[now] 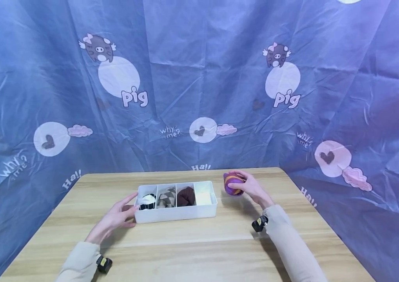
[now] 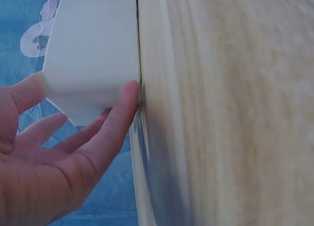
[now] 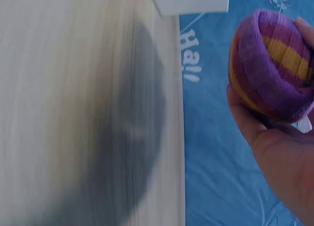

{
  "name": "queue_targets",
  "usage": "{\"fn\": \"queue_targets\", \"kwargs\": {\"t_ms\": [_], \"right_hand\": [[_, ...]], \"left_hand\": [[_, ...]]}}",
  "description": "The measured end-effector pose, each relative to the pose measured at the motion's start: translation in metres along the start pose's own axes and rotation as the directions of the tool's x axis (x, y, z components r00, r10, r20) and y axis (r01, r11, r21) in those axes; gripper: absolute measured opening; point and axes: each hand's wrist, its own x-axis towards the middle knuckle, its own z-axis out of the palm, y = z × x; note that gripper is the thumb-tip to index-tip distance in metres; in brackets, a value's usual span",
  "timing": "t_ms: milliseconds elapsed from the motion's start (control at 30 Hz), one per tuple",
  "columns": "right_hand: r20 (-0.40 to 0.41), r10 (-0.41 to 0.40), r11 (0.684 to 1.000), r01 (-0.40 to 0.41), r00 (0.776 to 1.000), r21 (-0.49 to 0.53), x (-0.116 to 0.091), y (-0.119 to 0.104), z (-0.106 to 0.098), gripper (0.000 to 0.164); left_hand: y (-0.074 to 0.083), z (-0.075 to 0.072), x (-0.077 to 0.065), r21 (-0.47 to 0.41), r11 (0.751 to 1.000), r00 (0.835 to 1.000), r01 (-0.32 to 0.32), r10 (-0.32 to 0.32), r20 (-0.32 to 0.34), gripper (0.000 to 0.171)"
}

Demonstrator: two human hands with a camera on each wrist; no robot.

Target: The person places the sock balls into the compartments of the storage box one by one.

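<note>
Between the hands sits a white divided box (image 1: 176, 214) with several compartments. From the left it holds a rolled white-and-black sock (image 1: 148, 200), a rolled checked sock (image 1: 167, 198) and a rolled dark brown sock (image 1: 186, 196). The rightmost compartment shows its bare white floor. My left hand (image 1: 120, 216) is at the box's left end, fingers spread and touching it, one fingertip low by the tabletop. To the right of the box, my right hand (image 1: 252, 188) grips a rolled purple sock (image 3: 270, 64) with yellow-orange stripes, held above the table.
Everything stands on a light wooden table (image 1: 185, 254). A blue printed cloth (image 1: 171, 47) hangs behind and along both sides. Each wrist carries a small black camera, such as the left one (image 1: 104, 264).
</note>
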Motion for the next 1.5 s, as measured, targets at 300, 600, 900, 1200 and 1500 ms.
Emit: {"fn": "queue_targets", "kwargs": {"t_ms": [300,600,900,1200,1500], "right_hand": [[-0.016,-0.04,0.996,0.041,0.999,0.08,0.001,-0.015,0.025,0.059],[0.018,-0.074,0.987,0.07,0.997,0.142,0.0,-0.028,0.048,0.058],[-0.014,-0.076,0.989,0.078,0.997,0.128,0.004,-0.03,0.078,0.057],[-0.023,-0.112,0.99,0.113,0.993,0.086,0.008,-0.03,0.108,0.058],[-0.02,-0.114,0.992,0.115,0.993,0.044,-0.006,-0.045,0.115,0.058]], "left_hand": [[-0.003,0.0,-0.001,-0.001,1.0,1.0,0.0,0.0,-0.008,0.067],[-0.003,0.001,-0.002,0.005,1.0,1.0,-0.003,0.003,-0.013,0.067],[-0.005,0.001,0.0,-0.001,1.0,1.0,-0.006,0.006,-0.009,0.068],[-0.002,0.003,-0.001,-0.002,1.0,1.0,-0.022,0.022,0.006,0.069],[-0.002,0.002,-0.001,0.011,1.0,1.0,-0.025,0.025,-0.01,0.068]]}}
